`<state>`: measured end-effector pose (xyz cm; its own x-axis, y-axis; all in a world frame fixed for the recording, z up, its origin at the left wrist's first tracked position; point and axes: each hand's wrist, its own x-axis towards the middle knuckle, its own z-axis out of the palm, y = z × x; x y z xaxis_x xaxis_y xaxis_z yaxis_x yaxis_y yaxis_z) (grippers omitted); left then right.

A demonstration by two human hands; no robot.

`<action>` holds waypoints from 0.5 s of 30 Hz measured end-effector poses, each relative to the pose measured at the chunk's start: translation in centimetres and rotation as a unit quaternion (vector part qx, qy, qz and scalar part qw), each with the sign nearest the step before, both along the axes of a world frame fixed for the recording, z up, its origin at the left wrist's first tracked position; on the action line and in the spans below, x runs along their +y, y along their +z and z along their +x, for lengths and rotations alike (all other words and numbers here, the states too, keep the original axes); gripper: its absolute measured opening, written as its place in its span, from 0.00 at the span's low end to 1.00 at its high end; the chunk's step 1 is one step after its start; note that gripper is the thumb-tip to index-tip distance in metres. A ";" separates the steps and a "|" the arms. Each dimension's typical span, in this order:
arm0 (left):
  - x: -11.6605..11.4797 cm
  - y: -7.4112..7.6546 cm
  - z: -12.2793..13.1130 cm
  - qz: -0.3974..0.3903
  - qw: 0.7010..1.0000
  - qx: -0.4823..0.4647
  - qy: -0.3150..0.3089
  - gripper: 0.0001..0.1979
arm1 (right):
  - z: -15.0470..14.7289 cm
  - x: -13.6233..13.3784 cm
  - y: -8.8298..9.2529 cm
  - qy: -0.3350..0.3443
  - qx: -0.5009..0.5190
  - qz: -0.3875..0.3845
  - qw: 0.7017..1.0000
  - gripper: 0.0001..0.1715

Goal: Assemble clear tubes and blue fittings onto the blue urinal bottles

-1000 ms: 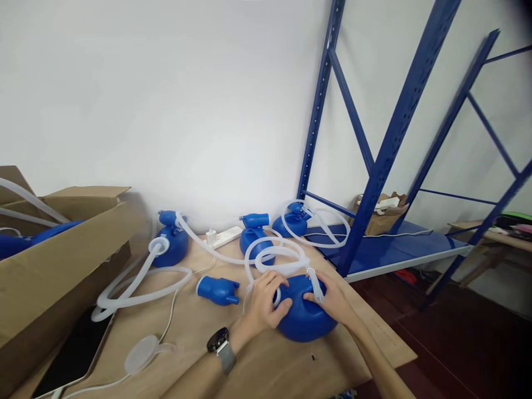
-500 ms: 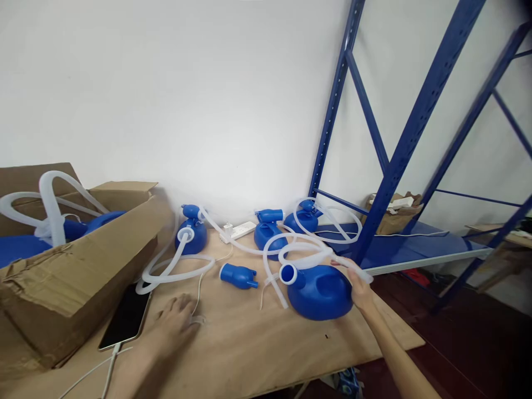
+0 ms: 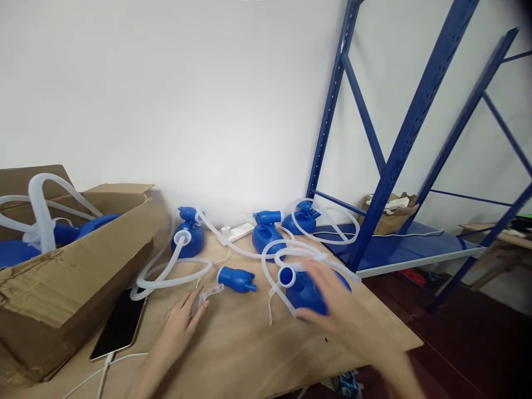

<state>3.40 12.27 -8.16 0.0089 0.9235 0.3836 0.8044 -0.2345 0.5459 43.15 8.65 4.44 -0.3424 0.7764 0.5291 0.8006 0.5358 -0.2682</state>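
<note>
My left hand [image 3: 179, 321] is closed, thumb against fingers, on a small clear plastic strap [image 3: 214, 290] that sticks out to the right. My right hand [image 3: 338, 299], blurred by motion, is over a blue plastic bottle [image 3: 302, 295] with a wide white-rimmed mouth; thumb and fingers are apart, and part of the bottle is hidden behind it. Between the hands lies a loose blue nozzle-shaped cap [image 3: 236, 279] on its side. A translucent hose [image 3: 272, 252] lies coiled behind and over the bottle, its end at the right by the table edge.
Three more blue bottles with hoses [image 3: 190, 238] stand along the wall. A white power strip [image 3: 239, 233] lies between them. At left are a cardboard box [image 3: 83, 266] holding blue bottles and a charging phone [image 3: 119, 324]. Blue metal shelving [image 3: 399, 249] rises at right.
My right hand has let go of the hose and moved left over the bottle. My left hand has lifted the clear strap and turned it, moving slightly forward. The hose end has dropped down.
</note>
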 end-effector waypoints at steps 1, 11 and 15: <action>0.4 0.4 0.7 -0.006 1.000 -0.030 0.002 0.29 | -3.0 -0.2 -0.7 0.059 -0.006 -0.004 0.998 0.42; 3.6 1.2 3.3 -0.040 0.981 -0.186 0.036 0.31 | -16.3 9.7 -11.0 0.002 -0.051 -0.074 0.996 0.43; 3.6 0.8 3.0 -0.019 0.974 -0.222 0.045 0.29 | -15.2 8.8 -12.3 0.122 -0.026 -0.001 0.992 0.41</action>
